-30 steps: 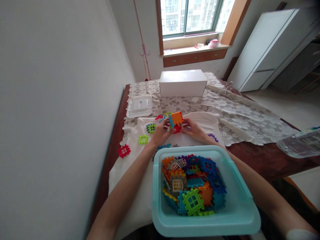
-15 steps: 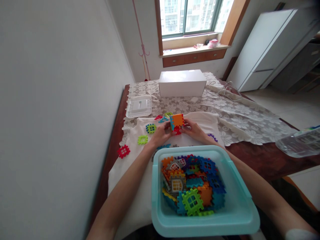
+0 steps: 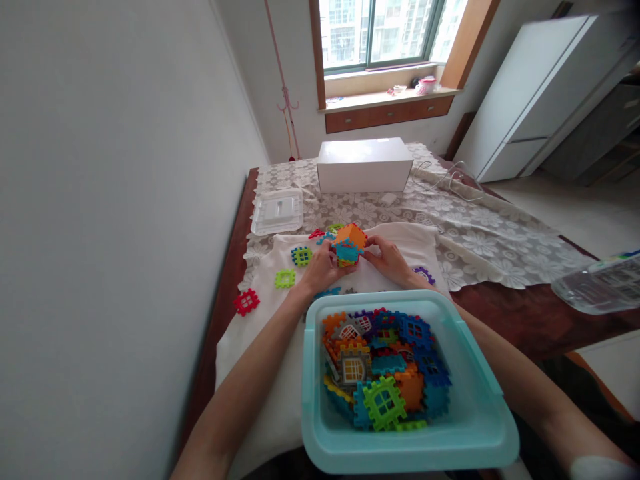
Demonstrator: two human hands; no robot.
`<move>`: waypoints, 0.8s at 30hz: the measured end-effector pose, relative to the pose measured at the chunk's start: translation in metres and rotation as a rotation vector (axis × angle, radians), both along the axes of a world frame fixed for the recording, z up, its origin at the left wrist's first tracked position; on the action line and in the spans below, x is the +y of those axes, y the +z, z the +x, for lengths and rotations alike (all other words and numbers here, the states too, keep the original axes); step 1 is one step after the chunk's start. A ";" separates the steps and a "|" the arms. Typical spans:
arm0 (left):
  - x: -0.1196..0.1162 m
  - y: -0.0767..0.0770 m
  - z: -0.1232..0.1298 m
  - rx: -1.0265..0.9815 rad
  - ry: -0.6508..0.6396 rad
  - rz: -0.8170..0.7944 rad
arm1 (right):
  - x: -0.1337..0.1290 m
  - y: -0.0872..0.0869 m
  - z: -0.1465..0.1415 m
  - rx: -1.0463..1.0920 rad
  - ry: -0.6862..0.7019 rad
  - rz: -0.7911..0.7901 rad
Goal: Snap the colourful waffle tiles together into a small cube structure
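Between my hands is a small cube of interlocking plastic panels (image 3: pixel 350 244), with orange on top, light blue in front and some red and yellow edges. My left hand (image 3: pixel 323 268) is closed around its left side. On the right side, the fingers and thumb of my right hand (image 3: pixel 387 259) pinch the cube's edge. Beneath them lies a white cloth (image 3: pixel 280 333). Left of my left hand are a blue and green window panel (image 3: pixel 301 256), a lime panel (image 3: pixel 285 279) and a red panel (image 3: pixel 247 303). A purple panel (image 3: pixel 424 275) lies beside my right wrist.
A light teal bin (image 3: pixel 480 427) full of loose panels stands close in front of me, between my forearms. Farther back are a white box (image 3: pixel 365 170) and a clear plastic lid (image 3: pixel 277 212) on the lace tablecloth (image 3: pixel 480 240). The wall (image 3: pixel 110 200) runs along the left.
The cube has been turned in my hands; its light blue side now faces me below the orange one. My hands stay in nearly the same place.
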State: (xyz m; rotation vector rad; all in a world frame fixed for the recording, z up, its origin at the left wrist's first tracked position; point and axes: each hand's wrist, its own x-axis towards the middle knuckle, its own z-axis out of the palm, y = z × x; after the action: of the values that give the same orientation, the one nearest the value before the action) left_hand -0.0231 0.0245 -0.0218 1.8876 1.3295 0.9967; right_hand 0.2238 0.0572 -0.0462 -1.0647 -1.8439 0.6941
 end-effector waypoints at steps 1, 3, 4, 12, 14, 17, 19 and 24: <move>0.000 0.001 0.000 0.004 -0.014 -0.008 | 0.000 0.001 0.001 -0.021 0.005 0.015; -0.001 0.003 -0.001 -0.005 -0.048 -0.017 | 0.000 0.003 0.002 -0.056 0.040 0.040; -0.001 0.003 -0.001 -0.013 -0.062 -0.024 | 0.000 0.004 0.003 -0.067 0.058 0.051; 0.002 -0.004 0.001 -0.222 -0.022 -0.076 | -0.002 0.009 0.004 -0.191 0.097 0.101; 0.003 -0.005 0.001 -0.219 0.010 -0.068 | -0.004 0.015 0.009 -0.291 0.081 0.131; 0.005 -0.005 0.001 -0.184 0.062 -0.054 | -0.006 0.028 0.027 -0.534 0.038 0.131; 0.005 -0.004 0.001 -0.158 0.094 -0.056 | -0.004 0.035 0.042 -0.672 0.021 0.052; 0.001 0.001 0.002 -0.176 0.113 -0.100 | 0.003 0.040 0.055 -0.721 0.105 -0.047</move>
State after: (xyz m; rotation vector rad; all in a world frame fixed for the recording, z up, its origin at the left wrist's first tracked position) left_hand -0.0213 0.0260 -0.0208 1.6270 1.3670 1.1043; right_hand 0.2788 0.0598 -0.0064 -1.3715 -2.5144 0.4351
